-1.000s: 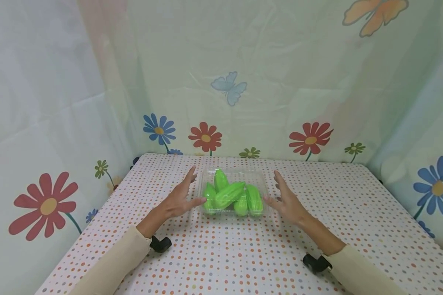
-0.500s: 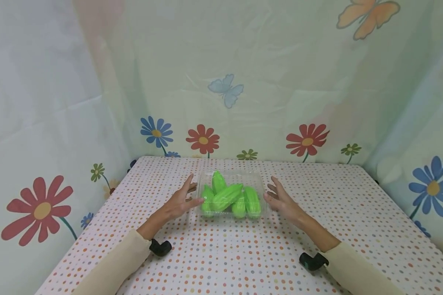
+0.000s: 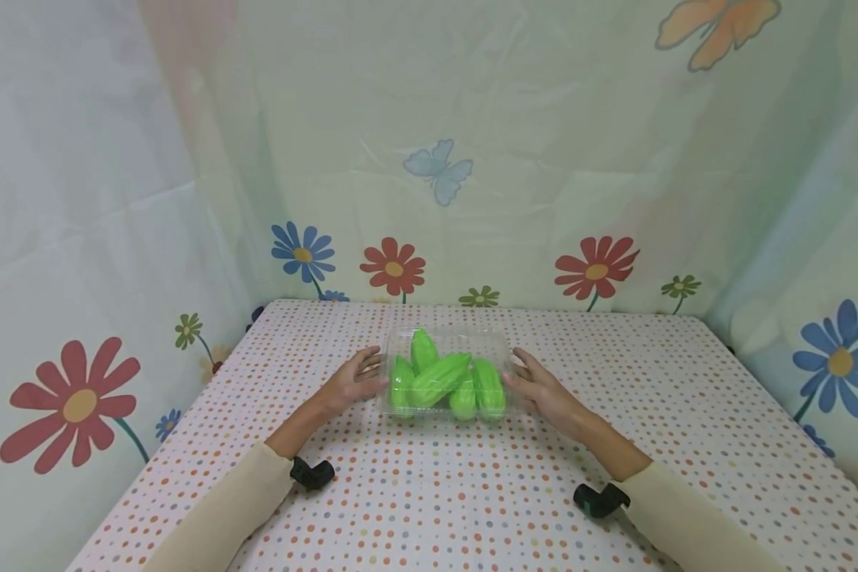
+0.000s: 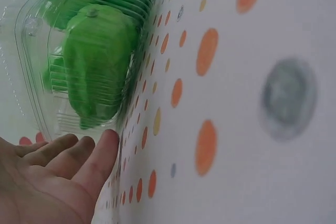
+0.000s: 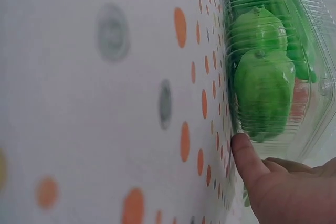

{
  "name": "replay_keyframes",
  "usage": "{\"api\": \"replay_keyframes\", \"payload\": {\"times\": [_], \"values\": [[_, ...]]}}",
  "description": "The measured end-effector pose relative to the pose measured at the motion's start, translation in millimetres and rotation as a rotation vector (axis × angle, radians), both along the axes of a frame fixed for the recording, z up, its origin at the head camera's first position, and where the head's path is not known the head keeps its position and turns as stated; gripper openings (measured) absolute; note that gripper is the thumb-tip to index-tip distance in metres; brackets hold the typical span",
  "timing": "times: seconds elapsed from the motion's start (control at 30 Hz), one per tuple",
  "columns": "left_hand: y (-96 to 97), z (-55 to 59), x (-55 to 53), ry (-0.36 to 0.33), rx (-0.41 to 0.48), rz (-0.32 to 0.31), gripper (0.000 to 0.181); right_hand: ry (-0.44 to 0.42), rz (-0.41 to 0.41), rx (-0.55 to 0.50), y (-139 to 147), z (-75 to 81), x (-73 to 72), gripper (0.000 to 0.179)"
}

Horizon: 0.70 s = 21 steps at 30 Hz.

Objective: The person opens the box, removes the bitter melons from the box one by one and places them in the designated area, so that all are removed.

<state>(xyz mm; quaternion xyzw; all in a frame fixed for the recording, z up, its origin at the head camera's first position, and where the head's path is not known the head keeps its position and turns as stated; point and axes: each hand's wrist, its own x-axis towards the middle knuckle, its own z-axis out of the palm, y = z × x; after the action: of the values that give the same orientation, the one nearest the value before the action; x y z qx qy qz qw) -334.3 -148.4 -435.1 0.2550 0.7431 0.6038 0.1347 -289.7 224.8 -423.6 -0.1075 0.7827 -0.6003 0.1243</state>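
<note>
A clear plastic clamshell box (image 3: 486,345) stands on the table with several bright green, ridged, gourd-like vegetables (image 3: 439,380) inside. My left hand (image 3: 346,385) is at its left side, thumb and fingers stretched toward the wall. In the left wrist view, those fingertips (image 4: 109,137) meet or nearly meet the box's lower side. At the opposite end is my right hand (image 3: 546,393), its fingers also extended against or close to the side. The right wrist view shows the thumb (image 5: 244,153) low by the box's bottom edge, near the tablecloth; the other fingers are partly hidden.
A white tablecloth (image 3: 429,500) with coloured dots covers the table. Behind it and on both sides hang pale curtains (image 3: 529,159) printed with flowers and butterflies. A black device (image 3: 313,474) is strapped at the left wrist, another (image 3: 600,500) at the right.
Both hands have closed in on the box from the sides, their spread fingers coming lower and nearer to its walls. The box stays in place on the table.
</note>
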Motion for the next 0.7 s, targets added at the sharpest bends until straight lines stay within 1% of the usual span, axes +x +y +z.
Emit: {"api": "replay_keyframes", "payload": {"times": [0.17, 0.33, 0.4, 0.53, 0.7], "values": [[1.0, -0.1, 1.0, -0.027, 0.035, -0.006, 0.088, -0.020, 0.019, -0.060, 0.8, 0.3, -0.5, 0.083], [2.2, -1.1, 0.9, -0.035, 0.054, -0.006, 0.088, -0.043, 0.015, -0.098, 1.9, -0.8, -0.4, 0.085], [2.3, -1.1, 1.2, -0.042, 0.065, 0.000, 0.088, -0.055, 0.009, -0.113, 2.2, -1.4, -0.8, 0.084], [2.8, -1.6, 0.5, -0.076, 0.103, 0.006, 0.086, -0.070, 0.017, -0.122, 4.4, -1.6, -0.9, 0.082], [4.1, -0.1, 0.8, -0.112, 0.135, 0.006, 0.086, -0.089, 0.024, -0.171, 6.2, -1.2, -0.8, 0.079]]}}
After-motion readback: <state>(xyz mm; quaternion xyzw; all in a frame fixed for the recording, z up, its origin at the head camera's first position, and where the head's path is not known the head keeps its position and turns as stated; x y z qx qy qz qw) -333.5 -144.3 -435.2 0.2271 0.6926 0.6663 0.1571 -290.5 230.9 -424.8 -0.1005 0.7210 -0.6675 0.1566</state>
